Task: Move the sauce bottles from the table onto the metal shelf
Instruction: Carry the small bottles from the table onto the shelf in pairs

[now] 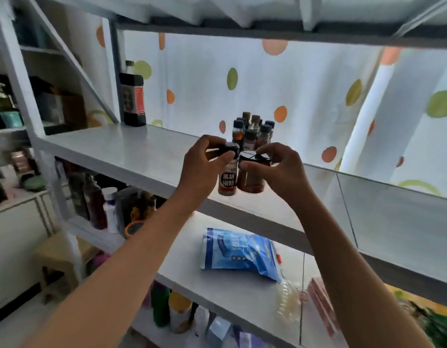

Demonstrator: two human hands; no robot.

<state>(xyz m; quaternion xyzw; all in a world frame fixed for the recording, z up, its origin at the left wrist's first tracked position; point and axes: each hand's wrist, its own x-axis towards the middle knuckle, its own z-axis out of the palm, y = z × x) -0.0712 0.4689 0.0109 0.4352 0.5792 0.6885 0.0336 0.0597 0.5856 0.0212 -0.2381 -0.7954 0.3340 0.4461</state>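
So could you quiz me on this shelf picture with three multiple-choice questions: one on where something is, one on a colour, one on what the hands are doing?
1. Where does the blue bag lie?
A. On the shelf board below the hands
B. On the top board
C. On the floor

2. What colour is the cap of the bottle with the black label?
A. White
B. Black
C. Red

3. What is the right hand doing?
A. Hanging idle
B. Pressing flat on the shelf
C. Gripping the wide jar at its lid

Answers: 1 A, the bag rests one board lower. 2 B, a dark cap shows under the left hand. 3 C, its fingers curl round the lid.
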